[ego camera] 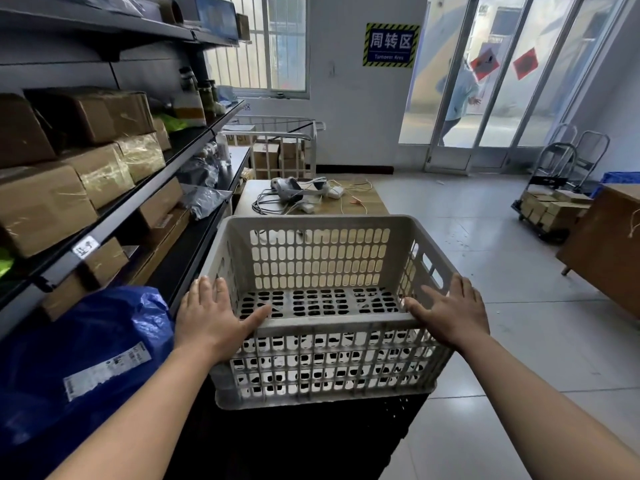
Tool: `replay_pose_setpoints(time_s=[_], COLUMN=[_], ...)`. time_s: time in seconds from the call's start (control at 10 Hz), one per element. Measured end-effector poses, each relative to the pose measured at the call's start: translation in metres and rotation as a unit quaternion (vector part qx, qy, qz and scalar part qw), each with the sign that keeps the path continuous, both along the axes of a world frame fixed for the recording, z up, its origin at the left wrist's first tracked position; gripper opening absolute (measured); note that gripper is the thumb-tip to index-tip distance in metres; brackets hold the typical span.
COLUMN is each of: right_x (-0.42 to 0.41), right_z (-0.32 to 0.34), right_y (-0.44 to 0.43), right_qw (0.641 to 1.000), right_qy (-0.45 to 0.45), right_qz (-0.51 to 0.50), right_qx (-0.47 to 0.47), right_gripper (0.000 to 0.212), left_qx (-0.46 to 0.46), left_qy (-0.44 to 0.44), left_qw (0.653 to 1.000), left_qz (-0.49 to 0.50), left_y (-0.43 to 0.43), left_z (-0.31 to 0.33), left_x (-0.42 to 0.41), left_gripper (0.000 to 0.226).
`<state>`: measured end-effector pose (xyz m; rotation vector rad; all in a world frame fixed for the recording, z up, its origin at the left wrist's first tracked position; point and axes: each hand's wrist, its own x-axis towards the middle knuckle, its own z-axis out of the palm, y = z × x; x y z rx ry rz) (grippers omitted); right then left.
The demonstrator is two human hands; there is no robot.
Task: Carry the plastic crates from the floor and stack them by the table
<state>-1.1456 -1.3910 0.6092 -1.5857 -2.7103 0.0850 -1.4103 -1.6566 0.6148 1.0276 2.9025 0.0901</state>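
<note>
While left hand (207,317), right hand (453,313) rest flat on white crate (322,258) near corners, fingers (221,289) straight, gripping nothing. Risk: push slides it off black crate (311,438) far edge.

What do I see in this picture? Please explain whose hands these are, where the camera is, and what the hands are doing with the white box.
There is no machine here. A person wears a camera on the head, so the one picture looks forward and down along the person's own arms. The left hand and the right hand lie with straight fingers on the near corners of a white plastic crate; they do not curl around it. The crate is empty and stands on something dark, perhaps another crate, but it is too dark to be sure. Behind the crate is a table with a headset and cables on it. On the left are shelves with cardboard boxes, and a blue bag lies below them.
</note>
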Motion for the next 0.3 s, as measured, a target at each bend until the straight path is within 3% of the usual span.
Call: replay_pose_setpoints(time_s=[0.2,0.3], right_x=[0.002,-0.002], right_z=[0.008,0.034], right_y=[-0.003,-0.006], right_qw=[0.999,0.996], right_qy=[-0.002,0.076], right_qz=[-0.008,0.003], right_qx=[-0.054,-0.048], right_gripper=[0.077,0.077], left_qx=[-0.017,0.029], left_qy=[-0.022,0.006], left_qw=[1.000,1.000], left_qz=[0.010,0.002], left_y=[-0.002,0.000], left_z=[0.010,0.025], left_x=[0.005,0.008], left_gripper=[0.123,0.108])
